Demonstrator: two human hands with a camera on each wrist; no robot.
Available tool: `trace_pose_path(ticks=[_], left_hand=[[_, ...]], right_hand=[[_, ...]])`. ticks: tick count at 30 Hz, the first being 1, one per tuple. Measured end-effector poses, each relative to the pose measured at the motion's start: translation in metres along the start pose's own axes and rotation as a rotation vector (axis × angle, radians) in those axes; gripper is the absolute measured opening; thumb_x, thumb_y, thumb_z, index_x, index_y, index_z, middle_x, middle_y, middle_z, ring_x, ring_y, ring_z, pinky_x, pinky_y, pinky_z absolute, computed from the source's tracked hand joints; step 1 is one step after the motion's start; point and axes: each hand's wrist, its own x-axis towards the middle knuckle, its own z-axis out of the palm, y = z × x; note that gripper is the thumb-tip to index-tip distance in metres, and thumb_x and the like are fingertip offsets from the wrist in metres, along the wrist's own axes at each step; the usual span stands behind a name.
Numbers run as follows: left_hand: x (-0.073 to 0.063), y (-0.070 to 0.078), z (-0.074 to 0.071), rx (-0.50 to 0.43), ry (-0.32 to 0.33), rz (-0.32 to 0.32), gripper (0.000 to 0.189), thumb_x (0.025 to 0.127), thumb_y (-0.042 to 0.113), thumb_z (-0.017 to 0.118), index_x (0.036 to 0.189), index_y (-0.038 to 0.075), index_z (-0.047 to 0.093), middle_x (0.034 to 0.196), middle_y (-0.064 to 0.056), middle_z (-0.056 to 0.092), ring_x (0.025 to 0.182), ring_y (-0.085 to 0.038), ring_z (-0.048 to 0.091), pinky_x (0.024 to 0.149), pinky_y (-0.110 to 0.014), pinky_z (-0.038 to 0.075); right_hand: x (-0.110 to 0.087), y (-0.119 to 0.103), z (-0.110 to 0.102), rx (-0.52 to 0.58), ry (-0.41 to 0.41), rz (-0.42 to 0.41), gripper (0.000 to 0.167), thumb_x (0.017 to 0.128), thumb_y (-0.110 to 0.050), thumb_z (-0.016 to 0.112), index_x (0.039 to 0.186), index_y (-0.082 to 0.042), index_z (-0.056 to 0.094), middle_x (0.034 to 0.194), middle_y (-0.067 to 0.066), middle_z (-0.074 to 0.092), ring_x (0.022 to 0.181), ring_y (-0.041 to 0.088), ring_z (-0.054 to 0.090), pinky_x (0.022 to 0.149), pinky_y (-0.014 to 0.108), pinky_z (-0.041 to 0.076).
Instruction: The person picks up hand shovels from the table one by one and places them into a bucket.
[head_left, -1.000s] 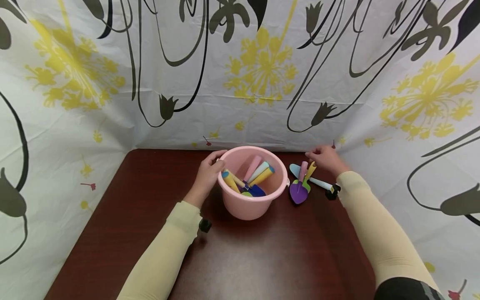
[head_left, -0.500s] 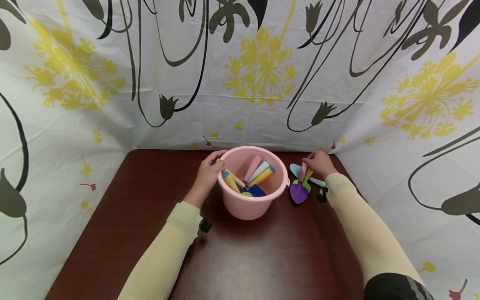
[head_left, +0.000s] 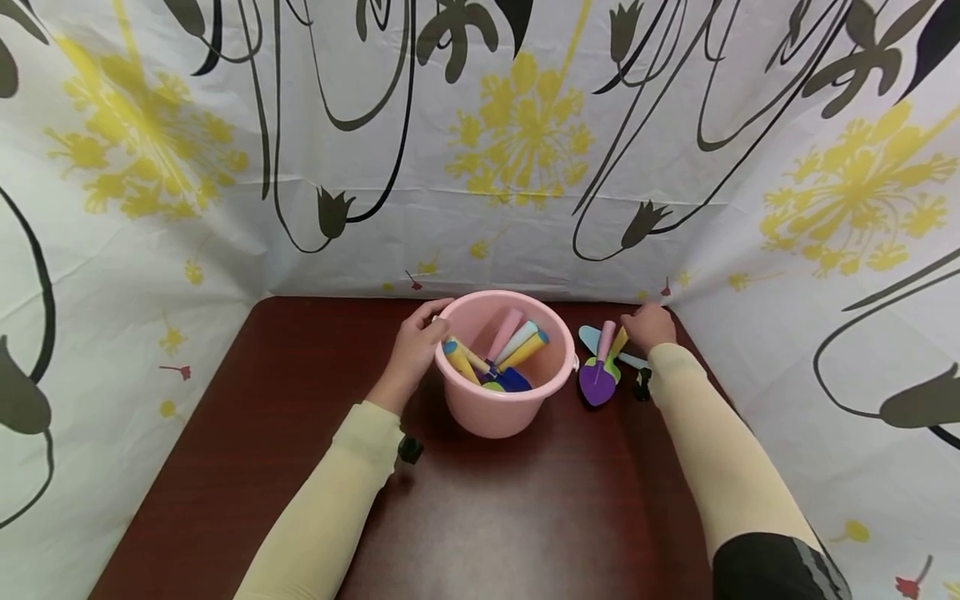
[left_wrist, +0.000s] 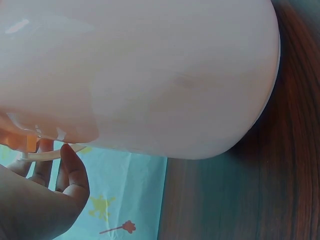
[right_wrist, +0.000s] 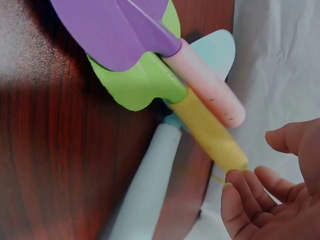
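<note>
My left hand (head_left: 417,346) holds the left rim of a pink bucket (head_left: 495,412). In the left wrist view its fingers (left_wrist: 75,170) curl beside the bucket's handle loop (left_wrist: 42,156). Several toy garden tools stand inside, among them a blue-bladed one (head_left: 513,381). My right hand (head_left: 649,327) is beside a small pile of toy tools at the bucket's right. On top lies a purple toy trowel (right_wrist: 115,30) with a pink grip, over a green-bladed toy tool (right_wrist: 140,82) with a yellow grip. My right fingertips (right_wrist: 235,177) are right at the yellow grip's end, thumb spread apart. Underneath lies a light blue toy tool (right_wrist: 150,175).
A dark reddish-brown table (head_left: 480,517) carries everything. White patterned cloth (head_left: 420,167) hangs around its back and sides, close behind the bucket and the tool pile. The table's right edge runs past my right arm.
My right hand came down and leftward to the trowel's pink grip, then shifted right to the yellow grip's end. The tools, the bucket and my left hand stay in place.
</note>
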Motion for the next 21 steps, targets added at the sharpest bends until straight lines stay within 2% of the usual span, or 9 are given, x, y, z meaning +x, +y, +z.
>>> trace_pose_path(ticks=[2, 4, 6, 8, 10, 12, 15, 21], left_hand=[[0.0, 0.0, 0.0, 0.0, 0.001, -0.002, 0.04, 0.108, 0.025, 0.063, 0.147, 0.023, 0.071, 0.15, -0.005, 0.065, 0.129, -0.029, 0.067, 0.111, -0.048, 0.055], [0.0, 0.0, 0.001, -0.001, 0.002, -0.003, 0.039, 0.108, 0.025, 0.064, 0.146, 0.023, 0.071, 0.149, -0.005, 0.066, 0.128, -0.029, 0.067, 0.111, -0.047, 0.055], [0.001, 0.0, 0.001, -0.003, 0.002, -0.005, 0.039, 0.108, 0.024, 0.064, 0.146, 0.023, 0.071, 0.149, -0.005, 0.066, 0.128, -0.029, 0.067, 0.111, -0.047, 0.055], [0.001, 0.0, 0.001, -0.007, 0.002, -0.006, 0.039, 0.108, 0.024, 0.064, 0.146, 0.023, 0.072, 0.149, -0.005, 0.066, 0.128, -0.029, 0.067, 0.111, -0.047, 0.055], [0.002, -0.001, 0.001, -0.006, 0.004, -0.006, 0.039, 0.107, 0.024, 0.064, 0.145, 0.023, 0.072, 0.148, -0.005, 0.066, 0.127, -0.029, 0.066, 0.111, -0.047, 0.055], [0.002, -0.002, 0.001, -0.004, 0.005, -0.01, 0.039, 0.107, 0.025, 0.064, 0.145, 0.023, 0.072, 0.148, -0.005, 0.066, 0.127, -0.028, 0.066, 0.111, -0.047, 0.056], [0.002, -0.003, 0.0, 0.0, 0.006, -0.011, 0.039, 0.107, 0.025, 0.064, 0.145, 0.024, 0.072, 0.148, -0.004, 0.066, 0.125, -0.027, 0.067, 0.109, -0.045, 0.056], [0.002, -0.001, 0.0, 0.001, 0.004, 0.001, 0.039, 0.107, 0.024, 0.064, 0.146, 0.022, 0.072, 0.147, -0.006, 0.067, 0.123, -0.027, 0.066, 0.108, -0.045, 0.057]], right_hand=[[0.001, 0.005, 0.001, 0.026, -0.008, 0.037, 0.038, 0.104, -0.03, 0.056, 0.086, 0.003, 0.053, 0.068, 0.005, 0.046, 0.062, 0.025, 0.046, 0.062, 0.043, 0.043], [0.002, 0.009, 0.001, 0.067, -0.022, 0.073, 0.046, 0.104, -0.033, 0.056, 0.111, 0.013, 0.056, 0.083, 0.014, 0.054, 0.075, 0.031, 0.053, 0.07, 0.045, 0.047], [0.004, 0.014, 0.002, 0.106, -0.026, 0.11, 0.054, 0.103, -0.035, 0.056, 0.123, 0.015, 0.055, 0.096, 0.019, 0.058, 0.085, 0.035, 0.057, 0.074, 0.045, 0.049], [0.006, 0.019, 0.004, 0.146, -0.038, 0.142, 0.054, 0.102, -0.036, 0.056, 0.122, 0.014, 0.06, 0.097, 0.021, 0.064, 0.086, 0.035, 0.061, 0.073, 0.044, 0.052], [0.009, 0.024, 0.006, 0.18, -0.056, 0.178, 0.048, 0.102, -0.038, 0.057, 0.11, 0.009, 0.065, 0.093, 0.019, 0.069, 0.083, 0.032, 0.066, 0.068, 0.039, 0.054], [0.011, 0.028, 0.008, 0.231, -0.074, 0.205, 0.048, 0.103, -0.039, 0.059, 0.111, 0.008, 0.067, 0.089, 0.016, 0.073, 0.079, 0.029, 0.07, 0.065, 0.036, 0.057], [0.013, 0.032, 0.01, 0.321, -0.105, 0.242, 0.056, 0.105, -0.041, 0.06, 0.125, 0.011, 0.065, 0.096, 0.017, 0.075, 0.08, 0.026, 0.075, 0.067, 0.033, 0.061], [0.016, 0.037, 0.015, 0.512, -0.145, 0.285, 0.071, 0.108, -0.042, 0.063, 0.15, 0.014, 0.05, 0.119, 0.02, 0.066, 0.085, 0.016, 0.073, 0.081, 0.031, 0.064]])
